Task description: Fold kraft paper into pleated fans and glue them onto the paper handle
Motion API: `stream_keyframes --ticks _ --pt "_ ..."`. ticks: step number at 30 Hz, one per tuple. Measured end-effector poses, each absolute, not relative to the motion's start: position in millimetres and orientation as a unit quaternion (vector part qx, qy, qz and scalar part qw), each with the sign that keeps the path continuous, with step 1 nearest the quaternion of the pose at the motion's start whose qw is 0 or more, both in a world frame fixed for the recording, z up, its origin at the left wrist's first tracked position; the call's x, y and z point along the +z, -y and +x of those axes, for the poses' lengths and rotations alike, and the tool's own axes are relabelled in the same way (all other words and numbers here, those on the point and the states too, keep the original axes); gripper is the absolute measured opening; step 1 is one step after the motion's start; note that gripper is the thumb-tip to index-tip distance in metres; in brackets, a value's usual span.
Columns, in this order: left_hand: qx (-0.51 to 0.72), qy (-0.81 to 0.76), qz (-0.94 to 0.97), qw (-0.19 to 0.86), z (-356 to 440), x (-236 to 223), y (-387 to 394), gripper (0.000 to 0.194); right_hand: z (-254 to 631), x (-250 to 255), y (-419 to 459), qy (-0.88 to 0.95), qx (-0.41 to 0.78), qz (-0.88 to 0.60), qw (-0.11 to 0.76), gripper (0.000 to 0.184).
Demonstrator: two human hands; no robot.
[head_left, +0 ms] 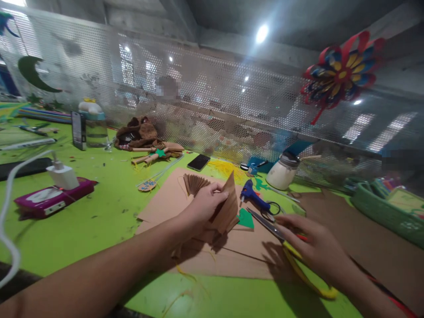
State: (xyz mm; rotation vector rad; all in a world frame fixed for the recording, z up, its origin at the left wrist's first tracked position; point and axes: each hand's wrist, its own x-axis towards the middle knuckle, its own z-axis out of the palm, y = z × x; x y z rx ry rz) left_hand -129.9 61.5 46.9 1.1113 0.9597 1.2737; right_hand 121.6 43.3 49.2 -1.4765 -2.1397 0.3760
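Observation:
My left hand [208,201] pinches a folded piece of brown paper [228,207], holding it upright above the work surface. A pleated brown paper fan [195,183] shows just behind that hand. My right hand [308,238] is closed around a pair of scissors [270,225], whose blades point up and left towards the folded paper but stay apart from it. Beneath both hands lie large brown paper sheets [159,207]. A green paper piece [245,219] and a blue glue gun [253,195] lie between the hands. A yellow curved strip [304,276] hangs below my right hand.
A purple power strip [56,198] with a white charger and cable [13,185] stands left. Behind are a phone [198,162], yellow shreds [225,170], a white jar [281,172] and a perforated panel [212,97]. A green basket [380,210] sits right.

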Motion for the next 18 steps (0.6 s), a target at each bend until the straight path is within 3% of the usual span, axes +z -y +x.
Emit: stream_keyframes --ticks 5,11,18 --pt "0.468 -0.375 0.540 0.591 -126 42 -57 0.019 54 60 -50 0.750 0.331 -0.453 0.349 0.024" --pt "0.411 -0.323 0.593 0.613 -123 39 -51 0.032 42 42 -57 0.651 0.459 -0.433 0.422 0.023" --pt "0.423 -0.374 0.589 0.578 -121 34 -54 0.028 51 40 -49 0.607 0.551 -0.405 0.406 0.024"
